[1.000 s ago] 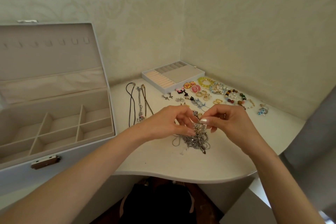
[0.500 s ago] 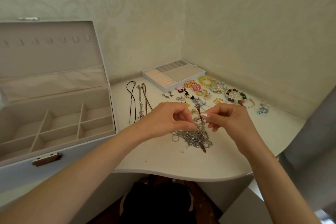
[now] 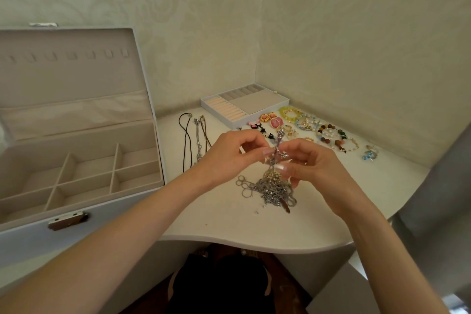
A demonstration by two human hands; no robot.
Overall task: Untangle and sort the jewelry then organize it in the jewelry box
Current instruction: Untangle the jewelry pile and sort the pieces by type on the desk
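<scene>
Right now both grips pinch the ornate silver cross pendant point(image 3: 278, 146): left grip point(image 3: 225, 154) and right grip point(image 3: 314, 164) meet fingertip to fingertip, the pendant upright between them, its long axis vertical. Directly below the grips, a strand hangs into the tangled heap of silver chains point(image 3: 269, 190) on the white counter point(image 3: 229, 227). I judge the next pull should go straight up, away from that heap. The open white jewelry box point(image 3: 114, 214) sits well beyond the left grip, the nearer one. Beaded bracelets point(image 3: 330, 135) lie past the right grip, and the straightened cord necklaces point(image 3: 197, 139) just behind the left could snag a sweep.
</scene>
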